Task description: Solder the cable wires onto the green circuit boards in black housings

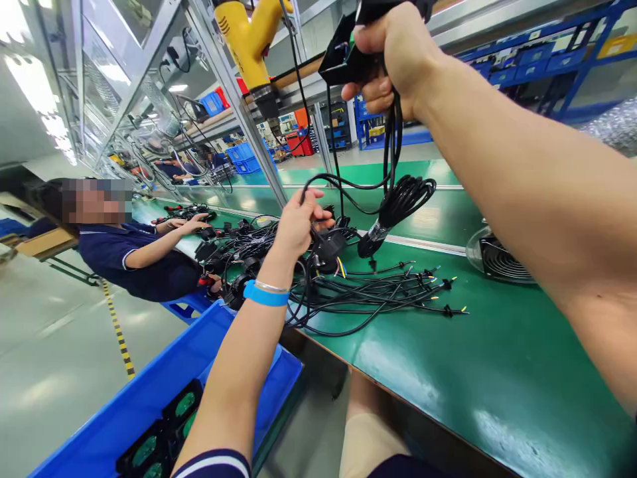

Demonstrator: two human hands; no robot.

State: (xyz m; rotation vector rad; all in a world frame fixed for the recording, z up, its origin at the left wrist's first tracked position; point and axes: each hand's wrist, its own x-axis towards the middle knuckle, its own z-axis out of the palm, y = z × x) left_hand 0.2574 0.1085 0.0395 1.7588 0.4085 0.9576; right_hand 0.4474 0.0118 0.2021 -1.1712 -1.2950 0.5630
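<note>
Raised high over the bench, my right hand (393,63) is closed around a black box-like housing (343,60), whose full shape is cut off by the top edge. Black cables hang from it, and a coiled cable bundle (405,199) dangles below. My left hand (301,222), lower and to the left, pinches a loop of black cable (343,178). Just under it lies a black connector block (331,245) among tangled leads. Several black cables with stripped, coloured wire ends (388,292) lie on the green bench top (497,358).
A yellow power tool (249,46) hangs from above. Right of the cables stands a fan with a round grille (505,259). A blue crate (164,372) holding black-framed green parts (184,403) is at lower left. A co-worker (139,245) handles cables further left.
</note>
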